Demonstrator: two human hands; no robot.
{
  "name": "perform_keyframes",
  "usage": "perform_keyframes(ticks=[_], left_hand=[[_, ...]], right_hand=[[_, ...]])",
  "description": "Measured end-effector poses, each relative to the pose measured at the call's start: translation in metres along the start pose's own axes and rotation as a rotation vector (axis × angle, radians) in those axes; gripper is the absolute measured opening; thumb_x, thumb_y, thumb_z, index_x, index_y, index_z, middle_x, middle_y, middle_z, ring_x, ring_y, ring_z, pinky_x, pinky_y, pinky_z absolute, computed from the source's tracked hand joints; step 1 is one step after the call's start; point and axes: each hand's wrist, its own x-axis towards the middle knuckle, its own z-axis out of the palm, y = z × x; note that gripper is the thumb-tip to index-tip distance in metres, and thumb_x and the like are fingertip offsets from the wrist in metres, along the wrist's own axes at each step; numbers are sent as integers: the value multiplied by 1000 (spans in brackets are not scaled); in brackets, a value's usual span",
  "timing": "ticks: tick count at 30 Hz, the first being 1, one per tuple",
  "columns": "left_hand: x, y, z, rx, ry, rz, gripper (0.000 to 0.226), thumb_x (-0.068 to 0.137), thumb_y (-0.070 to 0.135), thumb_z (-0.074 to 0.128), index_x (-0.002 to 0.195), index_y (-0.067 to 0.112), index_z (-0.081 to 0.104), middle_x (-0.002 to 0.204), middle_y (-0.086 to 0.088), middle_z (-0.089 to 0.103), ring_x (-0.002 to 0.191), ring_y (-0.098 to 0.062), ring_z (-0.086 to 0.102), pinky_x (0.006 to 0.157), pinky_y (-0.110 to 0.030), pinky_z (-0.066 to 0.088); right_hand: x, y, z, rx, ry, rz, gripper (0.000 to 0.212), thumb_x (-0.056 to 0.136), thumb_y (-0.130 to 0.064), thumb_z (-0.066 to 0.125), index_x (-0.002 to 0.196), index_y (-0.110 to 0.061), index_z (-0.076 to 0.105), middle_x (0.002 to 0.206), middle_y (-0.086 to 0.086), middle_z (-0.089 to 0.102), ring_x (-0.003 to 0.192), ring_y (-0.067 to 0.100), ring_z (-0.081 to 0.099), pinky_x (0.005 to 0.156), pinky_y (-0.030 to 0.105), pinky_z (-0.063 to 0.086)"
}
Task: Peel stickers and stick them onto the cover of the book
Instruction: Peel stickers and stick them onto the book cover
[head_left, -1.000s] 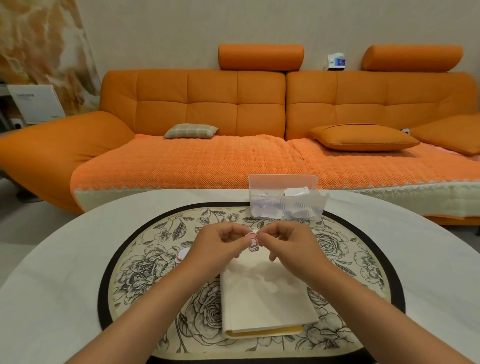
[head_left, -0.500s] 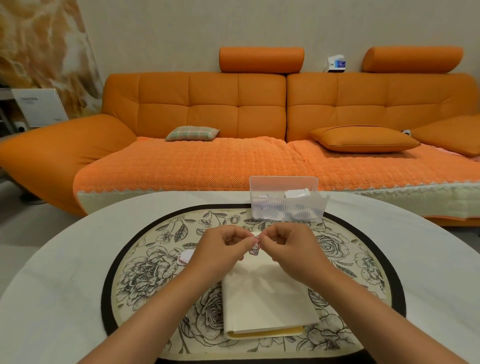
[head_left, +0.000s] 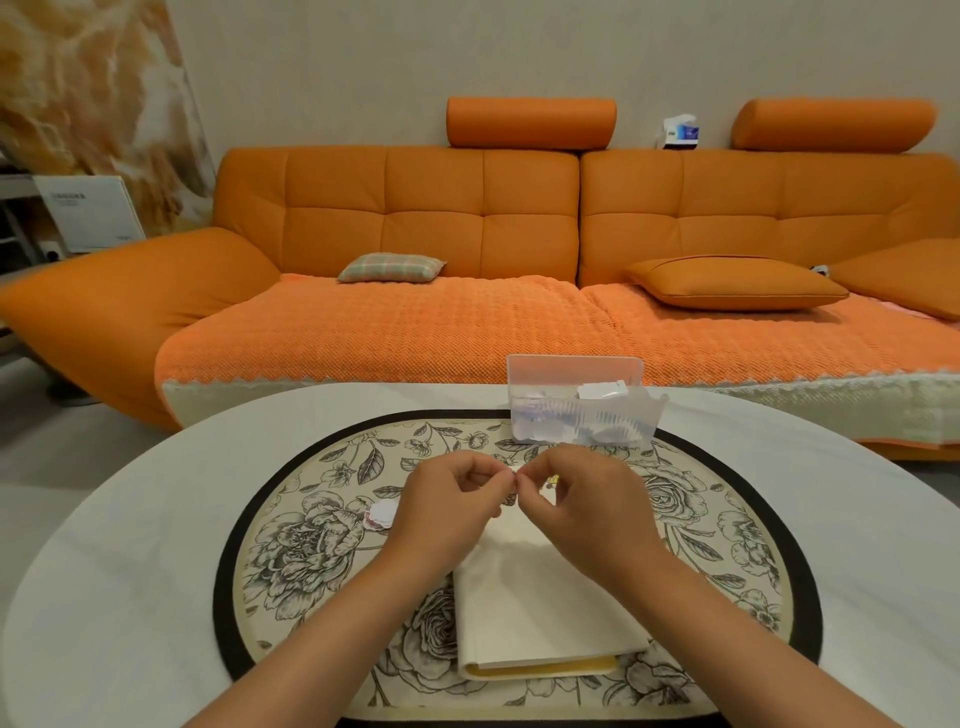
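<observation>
Sticker (head_left: 512, 498): a small piece, mostly hidden, held over the far end of the book (head_left: 545, 613), at its 12 o'clock. Its pattern and colour are too small to tell. The left hand (head_left: 447, 499) and right hand (head_left: 582, 499) meet on it, fingers curled and fingertips pinched together on its edges. Whether the backing has parted from it cannot be told.

The book is closed and lies flat with its plain cream cover up and a yellowish edge toward the viewer. No sticker shows on the exposed part of the cover, and the far end is hidden by the hands. Judged from this, peeling is the step in hand, and sticking to the cover remains to be done.

The book rests on an oval floral mat (head_left: 291, 545). Scalloped pink-white pieces (head_left: 379, 515) lie on the mat at 10 o'clock from the book, beside the left hand; they may be stickers or spent backings. A clear box (head_left: 576, 400) of paper pieces stands at 12 o'clock, beyond the hands. The mat lies on a white table (head_left: 130, 571), with an orange sofa (head_left: 415, 218) behind.
</observation>
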Motion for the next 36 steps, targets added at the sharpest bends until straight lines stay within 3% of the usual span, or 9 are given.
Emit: perform_keyframes(ticks=[2, 4, 6, 10, 16, 21, 26, 32, 36], left_hand=[[2, 1, -3, -32, -6, 5, 9, 87, 17, 72, 80, 21, 76, 71, 4, 74, 68, -13, 71, 59, -18, 50], [3, 3, -5, -62, -23, 18, 8, 88, 15, 73, 81, 19, 75, 72, 0, 75, 68, -15, 71, 56, -15, 47], [3, 4, -7, -75, -34, 38, 8, 89, 15, 73, 82, 19, 75, 74, -3, 75, 66, -16, 69, 56, -15, 47], [3, 6, -8, -97, -65, 53, 6, 90, 14, 73, 85, 17, 75, 78, -7, 76, 66, -13, 67, 55, -16, 48], [3, 5, -9, -99, -90, 56, 4, 90, 16, 73, 89, 15, 76, 80, -9, 75, 66, -10, 66, 57, -21, 52], [2, 6, -8, -99, -101, 55, 4, 91, 14, 72, 90, 12, 76, 81, -13, 75, 66, -13, 66, 57, -22, 53], [3, 9, -14, -135, -110, 25, 6, 89, 11, 73, 84, 14, 75, 71, -5, 73, 60, -10, 62, 55, -17, 48], [3, 11, -14, -128, -135, 16, 5, 89, 11, 73, 85, 13, 75, 77, -10, 74, 60, -10, 62, 55, -19, 48], [2, 12, -14, -129, -116, 8, 8, 89, 11, 73, 82, 14, 75, 77, -12, 74, 60, -10, 61, 55, -18, 48]], right_hand=[[5, -2, -5, 338, -169, 222, 10, 85, -33, 71, 78, -29, 76, 69, -17, 68, 56, 1, 52, 54, 16, 42], [11, -4, -11, 671, -273, 424, 12, 87, -22, 73, 77, -20, 79, 72, -3, 73, 58, 8, 55, 54, 18, 45], [14, -4, -15, 784, -326, 510, 11, 87, -18, 74, 78, -14, 79, 78, 11, 73, 59, 13, 56, 52, 19, 42], [14, -2, -18, 807, -371, 540, 8, 85, -20, 77, 81, -13, 79, 80, 11, 74, 62, 15, 56, 52, 26, 39], [14, -1, -18, 746, -345, 463, 11, 89, -17, 74, 81, -10, 77, 64, -2, 70, 54, 8, 55, 51, 13, 41], [13, 0, -16, 693, -348, 432, 13, 91, -18, 71, 82, -11, 77, 69, -1, 71, 56, 9, 57, 52, 17, 40], [17, 1, -22, 849, -471, 504, 18, 96, -19, 65, 93, -6, 77, 86, 6, 75, 63, 15, 59, 50, 25, 41], [17, 3, -21, 754, -467, 450, 20, 94, -31, 68, 84, -18, 78, 86, 22, 72, 67, 29, 53, 58, 37, 38], [17, 1, -20, 758, -426, 423, 18, 94, -27, 69, 82, -17, 78, 79, 16, 72, 62, 25, 53, 55, 33, 38]])
